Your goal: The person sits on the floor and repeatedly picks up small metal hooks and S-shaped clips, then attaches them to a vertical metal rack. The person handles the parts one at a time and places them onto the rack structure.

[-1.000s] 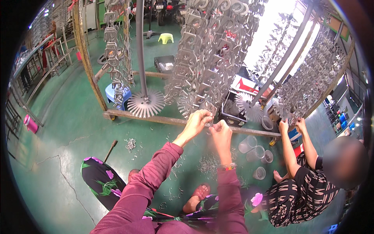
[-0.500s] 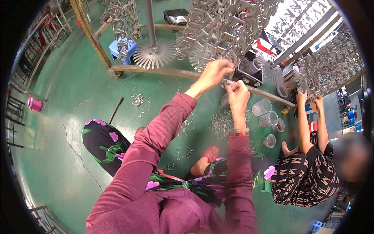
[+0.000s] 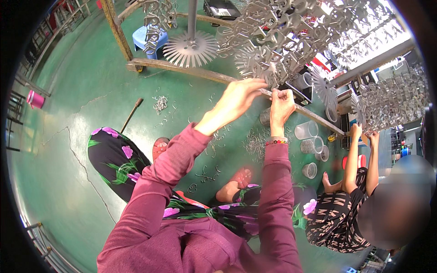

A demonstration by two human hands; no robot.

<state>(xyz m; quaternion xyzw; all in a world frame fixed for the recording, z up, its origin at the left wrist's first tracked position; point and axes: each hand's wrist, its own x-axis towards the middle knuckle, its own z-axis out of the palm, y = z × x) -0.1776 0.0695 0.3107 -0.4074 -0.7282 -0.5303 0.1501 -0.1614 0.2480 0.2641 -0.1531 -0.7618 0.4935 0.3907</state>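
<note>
Metal clip-like pieces [image 3: 282, 32] hang in dense strands from the rack in front of me. My left hand [image 3: 236, 101] reaches to the lower end of these strands, its fingers stretched out and slightly blurred, with nothing visible in them. Close beside it on the right, my right hand [image 3: 282, 105] is closed in a pinch just below the hanging pieces; what it grips is too small to make out. A round slotted metal disc [image 3: 190, 48] on an upright pole stands to the left of the strands. Small curved metal pieces [image 3: 257, 142] lie scattered on the floor beneath my hands.
A rusty rack bar [image 3: 195, 73] crosses before me. Clear plastic cups [image 3: 306, 130] stand right of my right forearm. A blue stool [image 3: 150, 38] is behind the bar. A stick [image 3: 132, 116] lies left. At right, a co-worker's hands [image 3: 364, 134] touch other hanging pieces.
My left hand has shifted slightly left and down, its fingers going from curled to stretched. My right hand stays pinched near the strands. The whole view has shifted a little.
</note>
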